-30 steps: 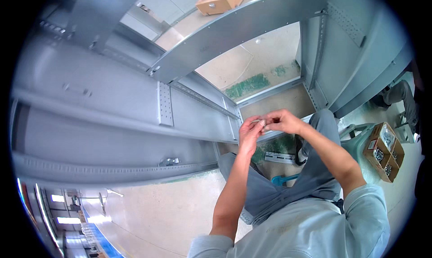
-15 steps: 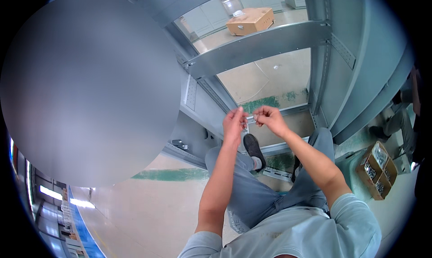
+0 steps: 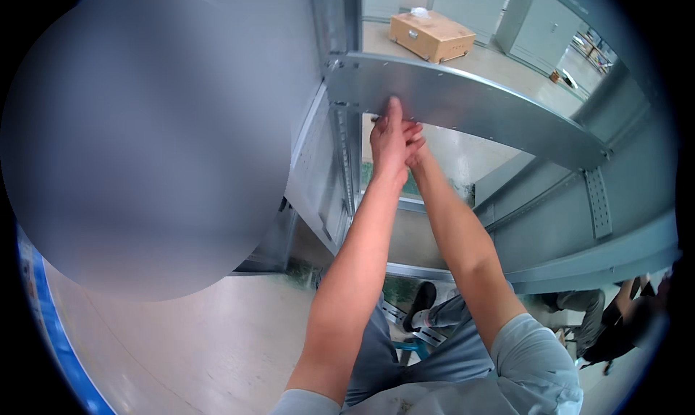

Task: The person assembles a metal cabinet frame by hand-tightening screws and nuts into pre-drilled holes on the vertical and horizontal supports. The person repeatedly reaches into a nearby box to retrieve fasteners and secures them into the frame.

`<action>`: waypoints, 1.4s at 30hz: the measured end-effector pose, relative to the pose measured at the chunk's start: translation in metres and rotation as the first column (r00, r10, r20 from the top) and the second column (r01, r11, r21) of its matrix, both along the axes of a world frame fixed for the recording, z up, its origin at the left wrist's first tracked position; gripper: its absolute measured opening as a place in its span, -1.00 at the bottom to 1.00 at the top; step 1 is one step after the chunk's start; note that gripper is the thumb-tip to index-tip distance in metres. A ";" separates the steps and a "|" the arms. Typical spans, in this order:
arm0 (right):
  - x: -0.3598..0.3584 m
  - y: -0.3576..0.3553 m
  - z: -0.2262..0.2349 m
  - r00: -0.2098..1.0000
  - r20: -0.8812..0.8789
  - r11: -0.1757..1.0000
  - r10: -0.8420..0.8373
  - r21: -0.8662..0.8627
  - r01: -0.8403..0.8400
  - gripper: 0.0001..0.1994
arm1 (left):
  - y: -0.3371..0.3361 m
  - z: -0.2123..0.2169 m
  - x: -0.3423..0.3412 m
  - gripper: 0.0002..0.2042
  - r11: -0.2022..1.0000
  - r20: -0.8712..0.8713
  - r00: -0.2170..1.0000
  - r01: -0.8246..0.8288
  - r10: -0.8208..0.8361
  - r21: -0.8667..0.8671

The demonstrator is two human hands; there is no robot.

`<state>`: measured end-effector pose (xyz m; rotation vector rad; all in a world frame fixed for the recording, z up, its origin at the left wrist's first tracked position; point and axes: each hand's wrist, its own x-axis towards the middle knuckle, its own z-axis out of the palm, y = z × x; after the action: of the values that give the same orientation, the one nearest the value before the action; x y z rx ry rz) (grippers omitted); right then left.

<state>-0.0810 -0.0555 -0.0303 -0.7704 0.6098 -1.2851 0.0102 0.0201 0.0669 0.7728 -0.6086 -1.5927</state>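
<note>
Both my arms reach up to a grey metal crossbar [image 3: 492, 107] with small holes along its edges, part of a cabinet frame. My left hand [image 3: 387, 147] has its index finger stretched upward and pressed on the bar's lower edge near its left end. My right hand [image 3: 416, 136] sits just behind it with fingers curled, touching the left hand and close under the same edge. Whatever lies between the fingers is hidden. A perforated grey upright [image 3: 340, 161] joins the bar at the left.
A brown box [image 3: 431, 35] lies on the floor beyond the frame, with grey cabinets [image 3: 536, 24] behind it. More grey frame rails [image 3: 579, 219] run at the right. Another person [image 3: 622, 321] sits low at the right. My shoe [image 3: 420, 306] is below.
My head has tilted up and the view has swung. My hands, which pinched a small pale part between them in mid-air, have risen to the crossbar's lower edge.
</note>
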 end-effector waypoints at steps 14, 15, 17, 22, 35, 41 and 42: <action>0.049 -0.021 0.041 0.976 0.208 0.987 0.065 -0.160 -0.032 -0.35 | -0.016 0.000 0.014 -0.11 0.988 -0.023 1.000 -0.008 0.004 -0.157; 0.048 -0.026 0.039 0.982 0.176 0.978 0.075 -0.206 -0.038 -0.37 | -0.015 0.003 0.012 -0.12 0.987 -0.027 0.999 -0.024 0.020 -0.159; 0.050 -0.031 0.040 0.992 0.108 0.965 0.072 -0.257 -0.042 -0.39 | -0.014 0.004 0.010 -0.14 0.988 -0.035 0.998 -0.047 0.043 -0.145; 0.056 -0.019 0.053 0.987 0.153 0.989 0.051 -0.147 -0.029 -0.45 | -0.009 0.006 0.013 -0.17 0.993 -0.037 0.998 -0.056 0.052 -0.108; 0.043 -0.026 0.039 0.972 0.214 0.986 0.098 -0.151 -0.066 -0.46 | -0.011 0.003 0.009 -0.19 0.997 -0.026 0.998 -0.054 0.052 -0.058; 0.043 -0.027 0.038 0.973 0.209 0.986 0.099 -0.155 -0.067 -0.45 | -0.013 0.000 0.008 -0.16 0.998 -0.029 0.999 -0.041 0.040 -0.042; 0.043 -0.024 0.038 0.975 0.198 0.985 0.095 -0.159 -0.064 -0.44 | -0.013 -0.001 0.008 -0.16 0.998 -0.036 0.999 -0.040 0.038 -0.050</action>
<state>-0.0381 -0.0792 0.0073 -0.7670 0.3140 -1.3275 0.0183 0.0067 0.0660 0.7141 -0.6030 -1.5466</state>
